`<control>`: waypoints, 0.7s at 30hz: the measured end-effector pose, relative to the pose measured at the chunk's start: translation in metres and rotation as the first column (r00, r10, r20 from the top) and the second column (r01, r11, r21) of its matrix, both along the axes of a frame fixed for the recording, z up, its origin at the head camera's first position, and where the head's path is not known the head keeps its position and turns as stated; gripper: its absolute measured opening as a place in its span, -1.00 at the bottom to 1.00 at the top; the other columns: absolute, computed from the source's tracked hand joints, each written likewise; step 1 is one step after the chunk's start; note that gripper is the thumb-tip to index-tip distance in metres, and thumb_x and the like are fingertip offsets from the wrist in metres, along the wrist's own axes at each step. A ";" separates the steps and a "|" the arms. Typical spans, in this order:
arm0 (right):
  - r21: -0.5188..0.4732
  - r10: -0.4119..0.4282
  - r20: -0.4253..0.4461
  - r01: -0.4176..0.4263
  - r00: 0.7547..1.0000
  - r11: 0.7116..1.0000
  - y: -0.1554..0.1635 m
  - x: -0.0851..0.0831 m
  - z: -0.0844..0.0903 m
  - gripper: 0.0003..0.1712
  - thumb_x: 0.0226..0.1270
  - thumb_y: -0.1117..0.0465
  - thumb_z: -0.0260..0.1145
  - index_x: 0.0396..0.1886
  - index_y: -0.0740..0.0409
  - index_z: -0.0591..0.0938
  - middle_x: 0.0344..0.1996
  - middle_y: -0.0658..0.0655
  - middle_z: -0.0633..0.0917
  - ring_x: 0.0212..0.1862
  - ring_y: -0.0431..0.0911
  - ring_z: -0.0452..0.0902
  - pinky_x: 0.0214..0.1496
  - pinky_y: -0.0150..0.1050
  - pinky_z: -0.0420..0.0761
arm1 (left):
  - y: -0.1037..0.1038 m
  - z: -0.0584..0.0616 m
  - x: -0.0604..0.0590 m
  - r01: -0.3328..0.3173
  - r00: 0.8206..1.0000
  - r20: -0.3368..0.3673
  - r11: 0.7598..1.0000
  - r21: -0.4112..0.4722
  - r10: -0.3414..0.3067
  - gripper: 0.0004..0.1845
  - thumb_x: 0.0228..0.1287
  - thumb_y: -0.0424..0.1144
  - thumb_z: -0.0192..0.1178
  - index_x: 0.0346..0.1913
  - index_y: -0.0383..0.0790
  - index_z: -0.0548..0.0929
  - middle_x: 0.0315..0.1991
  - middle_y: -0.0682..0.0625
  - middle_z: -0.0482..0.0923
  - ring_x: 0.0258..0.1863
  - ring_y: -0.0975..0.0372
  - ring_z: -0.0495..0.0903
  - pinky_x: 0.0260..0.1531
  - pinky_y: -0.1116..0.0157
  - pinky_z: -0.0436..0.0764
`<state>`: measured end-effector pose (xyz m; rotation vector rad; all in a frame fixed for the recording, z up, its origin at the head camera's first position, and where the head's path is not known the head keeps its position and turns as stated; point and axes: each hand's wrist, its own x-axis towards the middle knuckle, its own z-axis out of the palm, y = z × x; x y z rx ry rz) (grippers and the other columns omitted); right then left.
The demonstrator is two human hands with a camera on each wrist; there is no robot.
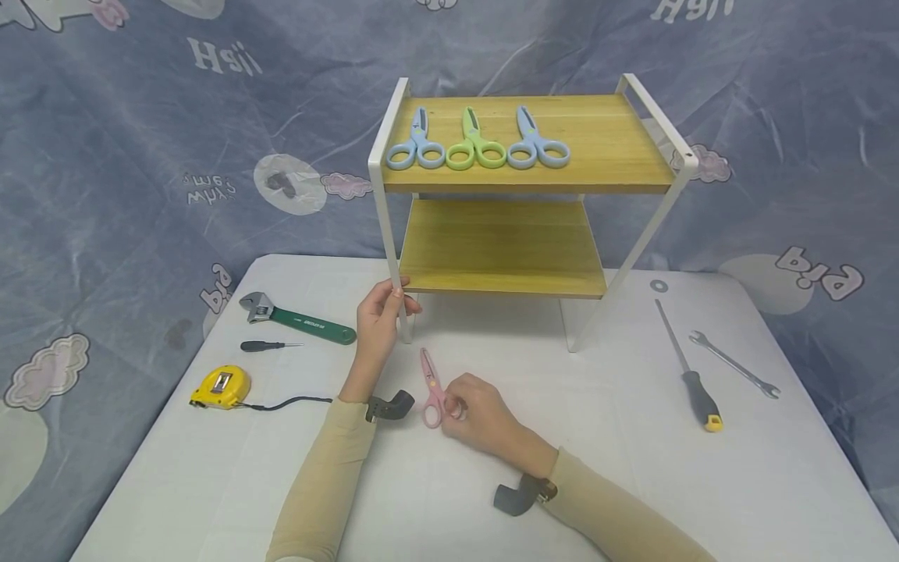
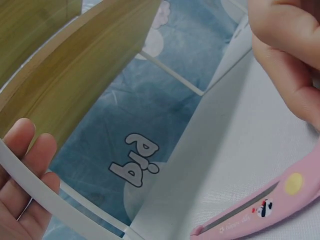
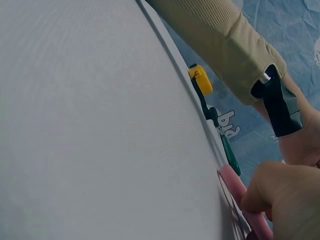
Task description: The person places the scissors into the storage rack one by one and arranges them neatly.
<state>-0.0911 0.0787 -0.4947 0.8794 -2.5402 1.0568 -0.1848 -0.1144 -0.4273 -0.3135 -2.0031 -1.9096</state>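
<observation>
A two-tier wooden shelf rack [image 1: 502, 250] with a white metal frame stands at the back of the white table [image 1: 618, 460]. My left hand [image 1: 382, 312] grips its front left leg [image 2: 55, 202] near the bottom. Pink scissors [image 1: 430, 382] lie on the table just in front of the rack, blades pointing away from me. My right hand [image 1: 474, 412] holds their handle loops, fingers curled round them [image 3: 260, 200]. In the left wrist view the pink blade part [image 2: 262, 207] lies flat on the table. Two blue scissors [image 1: 416, 144] [image 1: 535, 144] and one green pair [image 1: 474, 144] lie side by side on the top shelf.
Left of my arm lie a green adjustable wrench [image 1: 298, 318], a small black screwdriver [image 1: 267, 346] and a yellow tape measure [image 1: 220, 387]. On the right lie a long screwdriver [image 1: 688, 367], a steel spanner [image 1: 733, 364] and a washer [image 1: 659, 286]. A blue patterned cloth hangs behind.
</observation>
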 end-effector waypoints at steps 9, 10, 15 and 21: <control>0.017 -0.024 0.059 0.023 0.998 1.000 0.001 -0.002 0.003 -0.74 -0.08 0.33 0.52 -0.55 0.05 0.56 -0.42 -0.01 0.60 -0.33 -0.20 0.48 -0.25 -0.36 0.55 | 0.003 0.022 0.015 0.020 1.000 -0.004 1.000 0.010 -0.020 -0.74 0.54 -0.45 -0.03 0.09 -0.58 0.56 -0.38 -0.51 0.62 -0.38 0.35 0.69 -0.18 0.38 0.62; 0.025 -0.024 0.069 0.023 0.997 0.999 0.002 -0.003 0.004 -0.74 -0.07 0.31 0.52 -0.54 0.04 0.55 -0.44 -0.02 0.59 -0.34 -0.21 0.45 -0.26 -0.36 0.53 | 0.003 0.020 0.013 0.019 1.000 -0.004 1.000 0.009 -0.019 -0.73 0.55 -0.45 -0.04 0.09 -0.57 0.56 -0.37 -0.52 0.62 -0.38 0.35 0.69 -0.18 0.38 0.62; 0.063 -0.027 0.158 0.017 0.987 0.998 0.005 -0.006 0.007 -0.71 -0.02 0.25 0.49 -0.48 -0.04 0.49 -0.47 -0.04 0.54 -0.36 -0.24 0.36 -0.26 -0.39 0.44 | 0.000 0.002 0.001 0.002 1.000 0.009 1.000 -0.003 -0.002 -0.72 0.57 -0.42 -0.05 0.13 -0.52 0.57 -0.38 -0.43 0.66 -0.37 0.35 0.70 -0.17 0.40 0.63; 0.071 -0.013 0.202 -0.001 0.979 0.997 0.006 -0.007 0.012 -0.73 -0.02 0.28 0.44 -0.44 -0.04 0.49 -0.50 -0.01 0.52 -0.39 -0.24 0.33 -0.31 -0.41 0.37 | -0.002 -0.004 -0.002 0.007 1.000 -0.016 1.000 0.014 -0.007 -0.74 0.57 -0.36 0.01 0.11 -0.43 0.61 -0.47 -0.03 0.73 -0.36 0.25 0.72 -0.18 0.38 0.64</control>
